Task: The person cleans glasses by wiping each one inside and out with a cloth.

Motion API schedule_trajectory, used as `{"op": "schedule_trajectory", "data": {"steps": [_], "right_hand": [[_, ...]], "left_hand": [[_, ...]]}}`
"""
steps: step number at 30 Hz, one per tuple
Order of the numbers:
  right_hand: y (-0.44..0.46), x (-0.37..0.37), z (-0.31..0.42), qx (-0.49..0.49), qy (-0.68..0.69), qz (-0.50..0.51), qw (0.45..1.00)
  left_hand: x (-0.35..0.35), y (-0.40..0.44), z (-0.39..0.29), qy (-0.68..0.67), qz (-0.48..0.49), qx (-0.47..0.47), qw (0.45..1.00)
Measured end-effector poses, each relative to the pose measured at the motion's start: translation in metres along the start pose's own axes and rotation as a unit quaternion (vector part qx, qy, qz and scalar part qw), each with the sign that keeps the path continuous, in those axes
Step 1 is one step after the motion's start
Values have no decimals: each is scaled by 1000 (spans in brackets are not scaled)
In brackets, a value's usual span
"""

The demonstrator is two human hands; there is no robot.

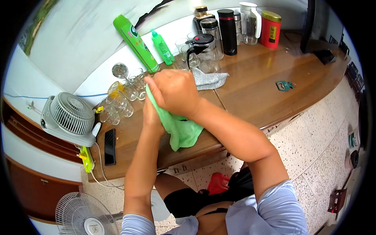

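A green cloth hangs down from between my two hands, in front of the wooden table's near edge. My right hand is closed in a fist on top, its fingers wrapped over the cloth. Under and to the left of it, my left hand presses against the cloth's upper part, with its fingers mostly hidden behind the right hand. Just beyond the hands, a silvery grey cloth lies on the table beside a glass pitcher with a black lid and handle.
Upside-down glasses, a green spray can and a green bottle stand along the wall. A black flask and red tin are farther right. A phone and small fan are left; a bottle opener is right.
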State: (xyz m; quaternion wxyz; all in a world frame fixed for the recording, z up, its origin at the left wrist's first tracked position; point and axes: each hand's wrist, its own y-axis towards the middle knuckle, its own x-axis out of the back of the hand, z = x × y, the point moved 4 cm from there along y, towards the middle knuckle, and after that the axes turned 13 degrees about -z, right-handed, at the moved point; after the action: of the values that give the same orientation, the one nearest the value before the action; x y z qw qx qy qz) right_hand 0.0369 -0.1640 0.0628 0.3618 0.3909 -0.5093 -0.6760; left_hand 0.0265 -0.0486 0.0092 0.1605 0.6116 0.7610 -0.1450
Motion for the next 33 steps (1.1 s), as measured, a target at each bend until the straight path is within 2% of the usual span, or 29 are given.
{"op": "schedule_trajectory", "data": {"steps": [2,5,8,11,14,17,20,23,27,30,33], "right_hand": [[1,-1,-6,-15,-30,18,999],[-9,-6,-9,-33,-48,53,997],[-16,-10,-2,-36,-36,78,996],[-20,-10,10,-31,-8,106,994],[-19,-9,17,2,31,95,995],[-15,-8,14,29,53,48,997],[-4,-2,6,22,13,26,999],[2,1,-6,-14,-42,26,999],[-3,-4,-12,-49,-69,51,995],[-16,-11,-2,-43,-41,76,995],[-22,-12,14,-37,9,114,993]], "left_hand": [[-15,-8,0,14,14,-68,997],[-9,-2,3,78,-11,-115,990],[4,-3,-7,176,-95,-106,974],[33,16,2,96,-132,-84,983],[82,80,29,-88,65,57,992],[39,23,3,-71,55,69,994],[9,-4,-3,17,-76,50,996],[-2,-3,4,18,-43,29,999],[16,15,13,107,-17,-173,979],[23,14,5,102,-83,-194,972],[41,21,-3,33,-126,-158,979]]}}
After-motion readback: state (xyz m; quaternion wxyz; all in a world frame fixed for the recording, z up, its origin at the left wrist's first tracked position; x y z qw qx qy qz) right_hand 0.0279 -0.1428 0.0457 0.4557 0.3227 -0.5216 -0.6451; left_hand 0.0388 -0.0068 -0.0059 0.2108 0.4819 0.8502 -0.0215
